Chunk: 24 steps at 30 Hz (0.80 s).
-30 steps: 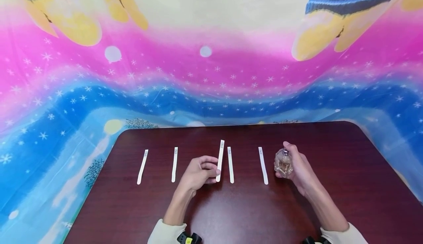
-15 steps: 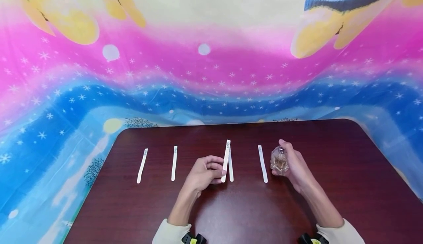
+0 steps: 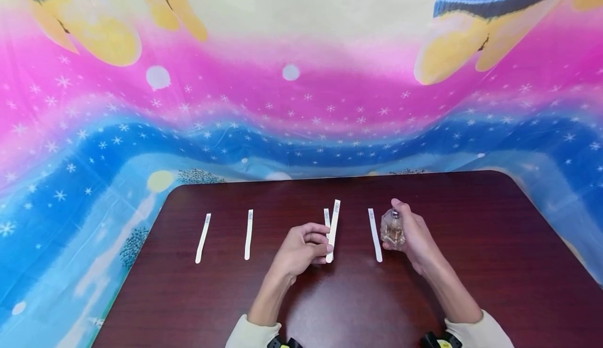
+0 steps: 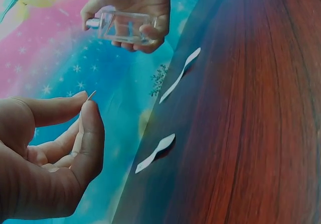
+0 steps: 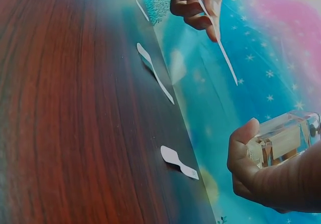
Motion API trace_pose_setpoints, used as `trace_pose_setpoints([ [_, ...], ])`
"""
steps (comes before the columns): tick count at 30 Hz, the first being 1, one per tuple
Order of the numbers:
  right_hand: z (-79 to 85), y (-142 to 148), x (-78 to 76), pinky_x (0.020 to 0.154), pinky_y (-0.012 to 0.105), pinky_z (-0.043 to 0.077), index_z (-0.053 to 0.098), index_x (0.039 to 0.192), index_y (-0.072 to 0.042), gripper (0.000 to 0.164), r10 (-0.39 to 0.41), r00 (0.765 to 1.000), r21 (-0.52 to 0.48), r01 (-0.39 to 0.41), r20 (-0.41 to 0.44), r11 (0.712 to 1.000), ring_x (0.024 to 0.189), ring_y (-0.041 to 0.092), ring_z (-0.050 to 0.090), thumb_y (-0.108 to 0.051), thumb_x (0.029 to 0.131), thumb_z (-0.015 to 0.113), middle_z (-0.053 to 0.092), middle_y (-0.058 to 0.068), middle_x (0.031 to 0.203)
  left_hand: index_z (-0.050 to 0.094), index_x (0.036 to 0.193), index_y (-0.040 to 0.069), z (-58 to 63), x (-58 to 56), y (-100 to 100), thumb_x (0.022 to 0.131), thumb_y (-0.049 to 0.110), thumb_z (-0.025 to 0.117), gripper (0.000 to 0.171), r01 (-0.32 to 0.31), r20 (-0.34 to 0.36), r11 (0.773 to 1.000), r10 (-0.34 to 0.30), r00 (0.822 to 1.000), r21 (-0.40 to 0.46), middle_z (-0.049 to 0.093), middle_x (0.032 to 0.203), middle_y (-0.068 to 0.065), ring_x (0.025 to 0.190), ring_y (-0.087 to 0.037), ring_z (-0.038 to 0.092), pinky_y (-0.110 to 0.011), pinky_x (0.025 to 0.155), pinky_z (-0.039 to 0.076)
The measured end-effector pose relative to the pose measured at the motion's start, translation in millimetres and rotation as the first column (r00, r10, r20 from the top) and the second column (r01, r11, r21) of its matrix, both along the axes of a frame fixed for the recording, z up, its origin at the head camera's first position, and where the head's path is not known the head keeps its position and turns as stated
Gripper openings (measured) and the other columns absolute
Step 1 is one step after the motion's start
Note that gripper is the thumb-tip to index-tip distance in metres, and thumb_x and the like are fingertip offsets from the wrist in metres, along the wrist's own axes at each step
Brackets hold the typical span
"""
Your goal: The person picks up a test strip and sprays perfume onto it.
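My left hand [image 3: 301, 254] pinches a white paper scent strip [image 3: 334, 227] near its lower end, thumb in front. The strip rises above the table with its printed end up, leaning slightly right, and overlaps another strip [image 3: 326, 216] lying behind it. In my right hand [image 3: 421, 243] is a faceted clear glass perfume bottle [image 3: 392, 231] with pale amber liquid. The thumb sits on top of its silver sprayer, while the other fingers wrap the glass. The right wrist view shows the held strip [image 5: 226, 66] and the perfume bottle [image 5: 283, 143] apart.
More strips lie spaced in a row on the dark red wooden table [image 3: 358, 306]: a far-left strip [image 3: 203, 239], a second strip [image 3: 248, 235], and one strip [image 3: 375, 235] close to the bottle. A printed cloth backdrop [image 3: 292, 112] hangs behind the table.
My left hand has carried its strip to the right, across the strip lying behind. My right hand has brought the perfume bottle leftward, narrowing the gap between them.
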State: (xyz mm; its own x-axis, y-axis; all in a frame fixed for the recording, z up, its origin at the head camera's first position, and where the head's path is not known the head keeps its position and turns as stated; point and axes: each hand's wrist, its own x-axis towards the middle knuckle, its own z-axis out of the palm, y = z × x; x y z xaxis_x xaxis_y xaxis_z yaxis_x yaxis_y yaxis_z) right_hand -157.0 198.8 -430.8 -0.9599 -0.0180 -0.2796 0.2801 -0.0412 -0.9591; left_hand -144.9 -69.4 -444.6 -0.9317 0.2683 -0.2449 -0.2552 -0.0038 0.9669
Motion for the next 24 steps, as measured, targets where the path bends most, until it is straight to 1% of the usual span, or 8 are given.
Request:
trace_pose_setpoints([
  [6,-0.2,-4.4,-1.2,0.065,0.030,0.062,0.062,0.090,-0.015,0.052,-0.016,1.000,0.009,0.016,0.008,1.000,0.068,0.011,0.058,-0.057,0.113,0.041,0.060,-0.004,0.075,0.067,0.128,-0.007,2.0,3.0,10.4,0.089,-0.010,0.075,0.040,0.012,-0.001,1.000,-0.012,1.000,0.022,0.067,0.089,0.000,0.074,-0.008,0.069,-0.025,0.067,0.064],
  [10,-1.3,-6.2,-2.3,0.064,0.030,0.061,0.061,0.090,-0.015,0.051,-0.037,0.999,0.018,0.037,0.021,0.999,0.067,0.011,0.058,-0.056,0.113,0.041,0.060,-0.003,0.074,0.068,0.128,-0.006,4.4,4.5,16.2,0.089,-0.010,0.076,0.039,0.014,0.005,0.999,-0.014,1.000,0.041,0.067,0.089,-0.001,0.073,-0.009,0.069,-0.025,0.067,0.064],
  [16,-2.8,-8.0,-4.2,0.062,0.029,0.060,0.058,0.088,-0.014,0.052,-0.052,0.998,0.045,0.051,0.025,0.998,0.066,0.012,0.057,-0.058,0.112,0.043,0.058,-0.003,0.073,0.068,0.127,-0.006,8.0,7.1,22.9,0.089,-0.011,0.074,0.038,0.025,-0.005,0.999,-0.025,1.000,0.046,0.069,0.089,-0.001,0.072,-0.009,0.068,-0.027,0.068,0.065],
  [24,-5.4,-11.7,-5.9,0.062,0.030,0.061,0.057,0.095,-0.011,0.052,-0.058,0.998,0.084,0.057,0.013,0.995,0.066,0.011,0.059,-0.058,0.112,0.043,0.059,-0.002,0.077,0.069,0.126,-0.007,8.3,9.3,32.0,0.088,-0.012,0.075,0.039,0.038,-0.018,0.997,-0.037,0.999,0.061,0.068,0.089,-0.001,0.070,-0.009,0.068,-0.033,0.070,0.068],
])
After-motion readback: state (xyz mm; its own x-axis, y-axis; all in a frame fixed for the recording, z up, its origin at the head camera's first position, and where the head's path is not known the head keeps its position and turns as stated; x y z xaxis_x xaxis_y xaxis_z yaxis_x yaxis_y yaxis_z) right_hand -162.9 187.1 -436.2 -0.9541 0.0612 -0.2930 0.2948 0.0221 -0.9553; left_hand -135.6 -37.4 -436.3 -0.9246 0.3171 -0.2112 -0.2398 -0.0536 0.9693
